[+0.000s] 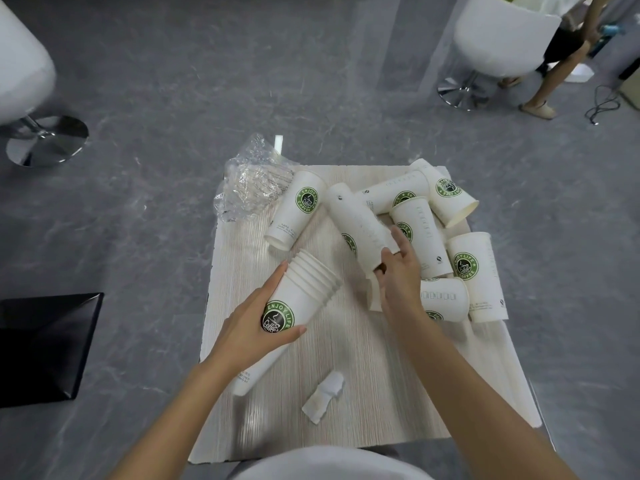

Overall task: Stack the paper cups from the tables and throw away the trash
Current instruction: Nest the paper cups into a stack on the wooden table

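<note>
Nested stack of paper cups point(298, 299) gripped in left hand point(249, 327) above wooden table point(346, 375), right hand point(398, 275) pinching rim of one loose cup point(360, 223), six more cups lying scattered, one crumpled paper scrap point(323, 398), one clear plastic wrapper point(249, 181)

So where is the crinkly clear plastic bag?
In the head view, the crinkly clear plastic bag hangs over the far-left corner of the pale wood-grain table, beside a lying white paper cup.

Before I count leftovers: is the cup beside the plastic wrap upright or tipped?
Tipped. The cup lies on its side on the table, mouth toward the person.
</note>
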The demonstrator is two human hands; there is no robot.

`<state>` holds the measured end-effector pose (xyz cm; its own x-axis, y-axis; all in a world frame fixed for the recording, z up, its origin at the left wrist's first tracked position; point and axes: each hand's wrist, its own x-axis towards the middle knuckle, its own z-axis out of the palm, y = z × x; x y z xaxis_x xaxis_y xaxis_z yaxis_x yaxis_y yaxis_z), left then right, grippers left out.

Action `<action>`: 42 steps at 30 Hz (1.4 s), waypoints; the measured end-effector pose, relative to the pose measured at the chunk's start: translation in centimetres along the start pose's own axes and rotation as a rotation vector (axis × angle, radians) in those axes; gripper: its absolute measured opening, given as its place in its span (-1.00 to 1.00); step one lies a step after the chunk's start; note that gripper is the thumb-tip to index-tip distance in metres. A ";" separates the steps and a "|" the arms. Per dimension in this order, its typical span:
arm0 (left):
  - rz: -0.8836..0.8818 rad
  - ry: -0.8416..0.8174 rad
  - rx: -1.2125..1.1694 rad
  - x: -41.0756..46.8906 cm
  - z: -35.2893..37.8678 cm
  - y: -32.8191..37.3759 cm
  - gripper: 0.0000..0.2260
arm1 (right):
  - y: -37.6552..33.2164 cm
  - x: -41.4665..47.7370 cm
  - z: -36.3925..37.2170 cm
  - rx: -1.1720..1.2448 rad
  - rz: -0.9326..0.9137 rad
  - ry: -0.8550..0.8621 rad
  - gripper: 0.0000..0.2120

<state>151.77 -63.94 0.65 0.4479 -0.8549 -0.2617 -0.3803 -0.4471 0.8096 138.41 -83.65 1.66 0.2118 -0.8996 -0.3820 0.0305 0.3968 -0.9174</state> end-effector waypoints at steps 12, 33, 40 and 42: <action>0.043 -0.007 -0.010 -1.6 0.3 0.5 -0.12 | -3.6 -1.0 -4.7 -0.277 -0.413 -0.004 -0.61; 0.126 -0.002 0.025 -2.7 1.1 1.4 -0.12 | -1.4 -4.7 -1.5 -0.479 -0.501 -0.489 -0.70; 0.124 -0.009 -0.010 -2.5 1.0 1.7 -0.12 | -0.9 -5.8 -1.2 -0.451 -0.427 -0.560 -0.66; 0.127 -0.011 -0.009 -2.5 1.0 1.8 -0.12 | -1.1 -5.9 -0.9 -0.452 -0.424 -0.564 -0.67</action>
<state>149.15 -62.94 2.26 0.3880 -0.9072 -0.1627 -0.4264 -0.3332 0.8409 136.23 -78.90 4.82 0.7310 -0.6824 0.0084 -0.1513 -0.1740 -0.9731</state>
